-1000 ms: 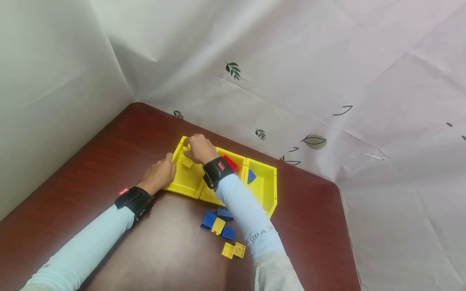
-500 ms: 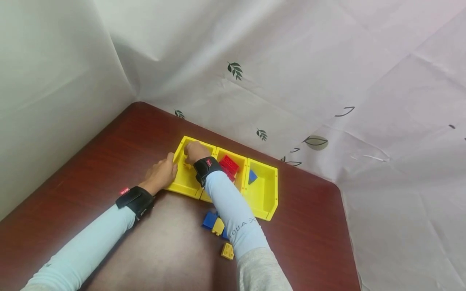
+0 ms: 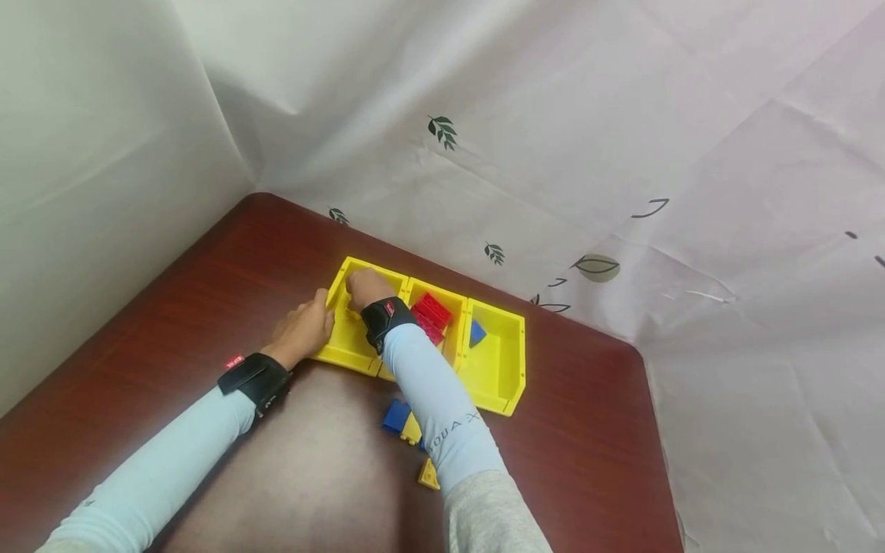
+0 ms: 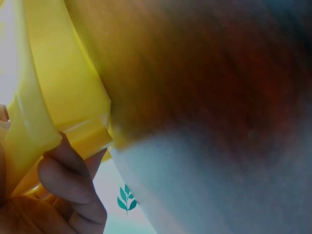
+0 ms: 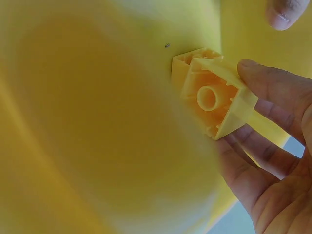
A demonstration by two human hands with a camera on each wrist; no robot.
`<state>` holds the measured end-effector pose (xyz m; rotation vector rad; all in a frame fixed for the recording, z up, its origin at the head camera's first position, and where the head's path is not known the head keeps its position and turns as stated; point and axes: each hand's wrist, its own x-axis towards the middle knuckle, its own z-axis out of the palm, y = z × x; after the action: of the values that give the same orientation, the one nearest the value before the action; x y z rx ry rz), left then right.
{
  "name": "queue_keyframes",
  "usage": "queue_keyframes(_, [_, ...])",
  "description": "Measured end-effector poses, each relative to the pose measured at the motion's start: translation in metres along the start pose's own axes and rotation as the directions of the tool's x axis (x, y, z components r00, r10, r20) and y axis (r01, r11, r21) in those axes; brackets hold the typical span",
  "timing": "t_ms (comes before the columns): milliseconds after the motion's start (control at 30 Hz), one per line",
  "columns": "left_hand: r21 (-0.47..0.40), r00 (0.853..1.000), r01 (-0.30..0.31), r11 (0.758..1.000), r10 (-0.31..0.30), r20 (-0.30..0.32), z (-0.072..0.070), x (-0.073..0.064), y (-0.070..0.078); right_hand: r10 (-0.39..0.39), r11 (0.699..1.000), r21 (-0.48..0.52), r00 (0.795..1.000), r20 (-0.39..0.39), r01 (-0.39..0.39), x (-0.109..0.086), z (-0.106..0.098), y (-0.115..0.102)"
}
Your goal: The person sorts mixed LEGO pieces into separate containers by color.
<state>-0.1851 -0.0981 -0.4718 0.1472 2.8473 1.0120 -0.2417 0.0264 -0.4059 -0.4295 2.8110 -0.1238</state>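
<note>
Three yellow bins stand joined in a row on the dark red table. My left hand point(image 3: 300, 330) grips the outer wall of the left bin point(image 3: 346, 357); in the left wrist view its fingers point(image 4: 66, 178) curl at the bin's edge. Down inside that same bin is my right hand point(image 3: 368, 290). The right wrist view shows it pinching a square yellow toy brick point(image 5: 209, 97), hollow underside and round tube towards the camera. A second yellow brick point(image 5: 183, 66) is partly hidden behind that one. One more fingertip point(image 5: 282, 14) shows at the top right.
Red bricks point(image 3: 432, 311) lie in the middle bin, and a blue piece point(image 3: 477, 332) is in the right bin point(image 3: 496, 388). In front of the bins are a blue brick point(image 3: 396, 415) and yellow bricks point(image 3: 429, 475), partly covered by the right sleeve.
My right hand has gone lower into the left bin, and its forearm has swung left, uncovering more red bricks and hiding some table bricks. The left hand has kept its hold.
</note>
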Motion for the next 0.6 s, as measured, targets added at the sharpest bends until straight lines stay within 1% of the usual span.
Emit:
queue_keyframes(133, [-0.001, 1.0, -0.008, 1.0, 0.008, 0.003, 0.0, 0.0, 0.0, 0.024, 1.0, 0.016, 1.0, 0.0, -0.024, -0.001, 0.0, 0.0])
queue_keyframes(333, [0.003, 1.0, -0.002, 1.0, 0.002, 0.011, 0.001, -0.001, 0.001, 0.039, 0.999, -0.036, 0.999, -0.004, -0.039, -0.001, 0.003, 0.001])
queue_keyframes(400, [0.002, 1.0, 0.003, 1.0, -0.003, 0.018, 0.002, 0.0, 0.0, 0.047, 0.998, -0.033, 0.999, -0.013, -0.047, 0.0, 0.002, 0.002])
queue_keyframes(467, [0.003, 1.0, 0.006, 1.0, -0.006, 0.021, 0.001, 0.0, 0.001, 0.049, 0.999, -0.007, 0.998, -0.026, -0.049, -0.001, -0.003, 0.004])
queue_keyframes(533, [0.005, 1.0, 0.009, 1.0, -0.01, 0.022, 0.001, 0.001, 0.001, 0.029, 0.999, 0.036, 0.998, -0.049, -0.028, -0.005, -0.013, 0.007])
queue_keyframes(600, [0.003, 1.0, 0.01, 1.0, -0.01, 0.028, 0.0, 0.002, 0.0, -0.002, 0.997, 0.083, 0.997, -0.074, 0.008, -0.014, -0.025, 0.01])
